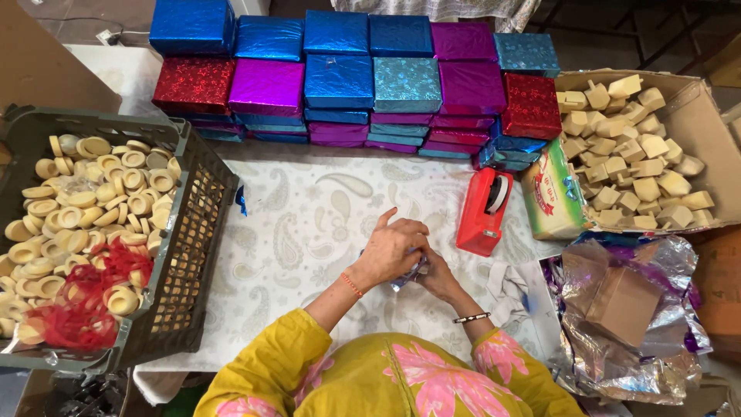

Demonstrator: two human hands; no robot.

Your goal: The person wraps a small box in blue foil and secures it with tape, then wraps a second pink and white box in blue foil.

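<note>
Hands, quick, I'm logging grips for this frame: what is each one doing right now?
Left hand: closed over a small foil-wrapped item, index finger raised.
Right hand: gripping the same foil-wrapped item from the other side; fingers mostly hidden.

Stacked boxes (363, 77): glossy crinkled metallic foil; crate (193, 224): matt plastic lattice; tape dispenser (484, 210): smooth red plastic; bench (309, 224): printed cloth.

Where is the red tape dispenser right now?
In the head view the red tape dispenser stands on the paisley table cover, right of centre, just beyond the right hand, below the stacked foil-wrapped boxes.
</note>
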